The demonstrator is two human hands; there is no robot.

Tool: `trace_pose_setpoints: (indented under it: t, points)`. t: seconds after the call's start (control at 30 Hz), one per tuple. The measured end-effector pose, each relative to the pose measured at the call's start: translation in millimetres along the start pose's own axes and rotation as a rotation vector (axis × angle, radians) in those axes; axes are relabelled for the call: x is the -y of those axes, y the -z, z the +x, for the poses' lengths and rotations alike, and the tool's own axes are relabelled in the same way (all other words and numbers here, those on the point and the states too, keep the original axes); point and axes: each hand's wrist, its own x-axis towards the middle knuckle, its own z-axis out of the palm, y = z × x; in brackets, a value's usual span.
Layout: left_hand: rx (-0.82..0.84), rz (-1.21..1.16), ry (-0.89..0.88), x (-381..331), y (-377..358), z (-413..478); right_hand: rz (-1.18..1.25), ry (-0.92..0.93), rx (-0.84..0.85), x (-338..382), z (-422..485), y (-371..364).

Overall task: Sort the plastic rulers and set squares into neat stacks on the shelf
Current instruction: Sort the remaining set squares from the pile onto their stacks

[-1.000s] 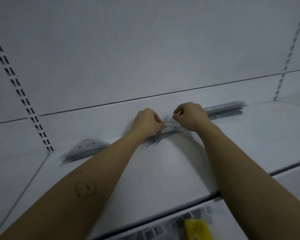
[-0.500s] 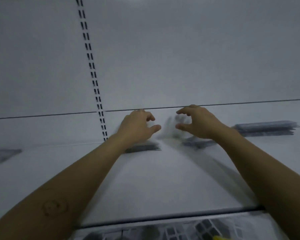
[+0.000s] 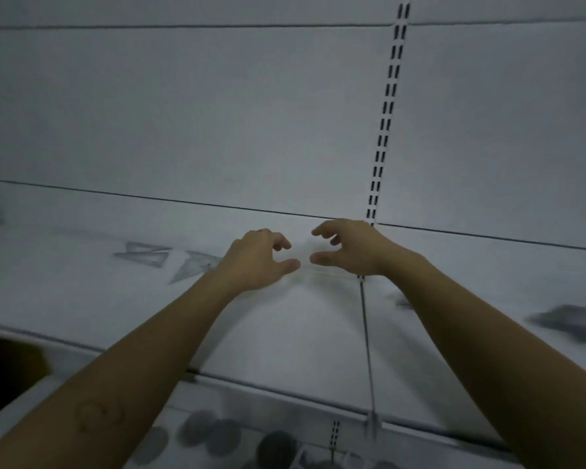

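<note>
Roughly three set squares (image 3: 190, 269), two hands (image 3: 261, 258) (image 3: 356, 248)

Here's the one head-worn wide-angle camera, sitting above and behind the left hand (image 3: 261, 260) and right hand (image 3: 351, 250), facing forward and a touch downward, near enough that both hands land mid-frame, with the white shelf (image 3: 285, 330) spreading beneath them and the back panel (image 3: 217, 113) rising just beyond them.
</note>
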Motion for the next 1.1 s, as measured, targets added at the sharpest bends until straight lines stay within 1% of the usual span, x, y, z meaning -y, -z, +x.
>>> trace_pose_setpoints:
  t: [0.2,0.3,0.4,0.47,0.57,0.63,0.7,0.73,0.87,0.93,1.0,1.1]
  points:
    - [-0.019,0.017,0.151,102.3,22.4,-28.4,-0.028,0.067,0.186,74.4,51.2,-57.7]
    - [-0.040,0.039,0.202,144.3,35.1,-34.9,-0.041,0.085,0.227,105.8,74.9,-84.3]
    - [-0.045,0.080,0.222,177.8,51.0,-31.4,-0.040,0.071,0.211,130.5,97.5,-107.4]
    - [-0.018,0.126,0.256,197.8,60.9,-23.9,-0.029,0.036,0.179,139.5,110.2,-119.7]
    - [0.051,0.186,0.304,227.4,69.9,-7.6,-0.019,-0.024,0.084,142.6,120.8,-135.0]
    - [0.142,0.223,0.327,241.5,72.1,1.0,-0.039,-0.026,0.028,141.8,121.8,-144.5]
    - [0.202,0.253,0.308,249.8,69.5,8.1,-0.092,0.012,0.023,140.8,121.7,-150.3]
    - [0.196,0.252,0.271,252.8,67.3,11.3,-0.112,0.032,0.026,140.2,122.5,-151.0]
    - [0.097,0.131,0.132,263.7,68.2,10.1,-0.092,0.065,0.049,140.1,126.1,-153.9]
    - [0.115,0.104,0.132,271.4,68.9,4.8,-0.045,0.061,0.056,140.3,127.1,-155.7]
    - [0.140,0.139,0.147,273.5,67.5,0.5,-0.010,0.056,0.066,140.4,127.1,-154.3]
    - [0.121,0.198,0.159,266.5,67.0,-2.0,0.052,0.024,0.049,139.1,126.1,-149.9]
